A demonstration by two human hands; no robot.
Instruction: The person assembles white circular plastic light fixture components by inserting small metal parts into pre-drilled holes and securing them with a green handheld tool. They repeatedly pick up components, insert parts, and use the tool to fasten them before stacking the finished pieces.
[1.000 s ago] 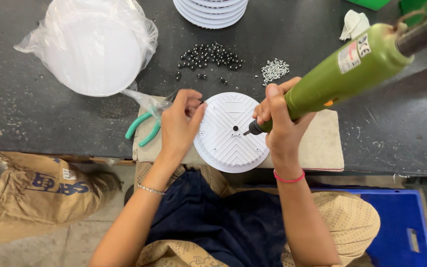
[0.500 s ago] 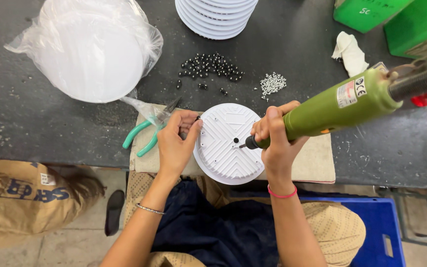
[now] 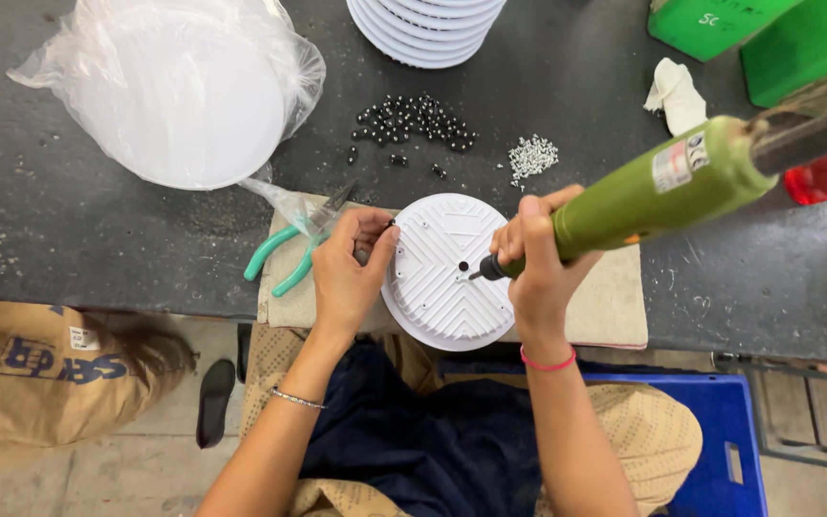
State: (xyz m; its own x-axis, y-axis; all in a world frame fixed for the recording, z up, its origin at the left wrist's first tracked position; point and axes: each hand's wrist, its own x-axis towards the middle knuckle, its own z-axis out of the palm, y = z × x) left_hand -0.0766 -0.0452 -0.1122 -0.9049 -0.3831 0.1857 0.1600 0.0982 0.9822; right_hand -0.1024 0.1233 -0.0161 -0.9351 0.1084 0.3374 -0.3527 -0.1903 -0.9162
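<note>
The white ribbed disc (image 3: 447, 270) lay on a beige cloth pad (image 3: 614, 306) at the near edge of the dark table (image 3: 69, 239), and everything else sat around it. The left hand (image 3: 348, 273) rested against the disc's left rim, its fingertips pinched narrow on something small and dark, too small to name; half a second before, that hand had sat lower and its fingers were flatter. The right hand (image 3: 533, 258) was wrapped around the green electric screwdriver (image 3: 658, 191), whose tip touched the disc near its centre hole, much as earlier. Left of the disc lay teal-handled pliers (image 3: 284, 258), partly under the left hand. Beyond the disc were black screws (image 3: 413, 120) and a small heap of silver screws (image 3: 532, 156). Farther off, a bagged white disc (image 3: 174, 91) and a stack of white discs (image 3: 428, 24) were cut off by the top edge. The screwdriver's rear end was blurred.
</note>
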